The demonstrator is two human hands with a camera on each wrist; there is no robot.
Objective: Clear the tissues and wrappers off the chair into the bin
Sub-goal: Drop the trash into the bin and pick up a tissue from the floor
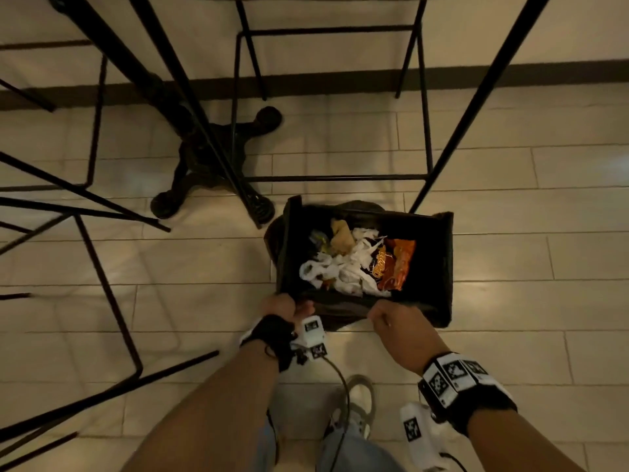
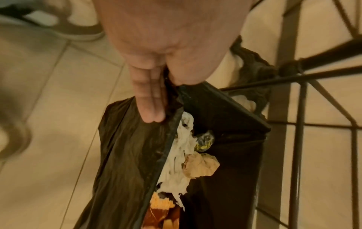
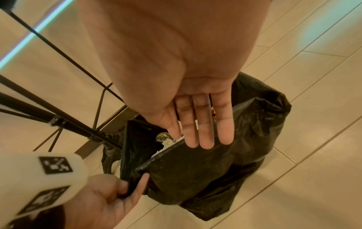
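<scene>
Nearest the camera, the left hand (image 1: 279, 306) is gripping the near-left corner of the black bin liner (image 3: 205, 178), with the rim pinched between thumb and fingers (image 2: 150, 99). The right hand (image 1: 388, 318) is lying on the near rim of the same liner; its fingers (image 3: 201, 127) are extending nearly straight against the outside of the plastic, and whether the thumb is closing on the rim cannot be determined. The bin (image 1: 442, 267) is standing on the tiled floor (image 1: 544, 233), its mouth open. Inside, white tissues (image 1: 340, 270) are lying bunched beside an orange snack wrapper (image 1: 396, 264) and a crumpled brown paper (image 2: 199, 168). Beyond the bin, black metal chair legs (image 1: 422, 97) and a table pedestal base (image 1: 204, 161) are standing on the floor.
</scene>
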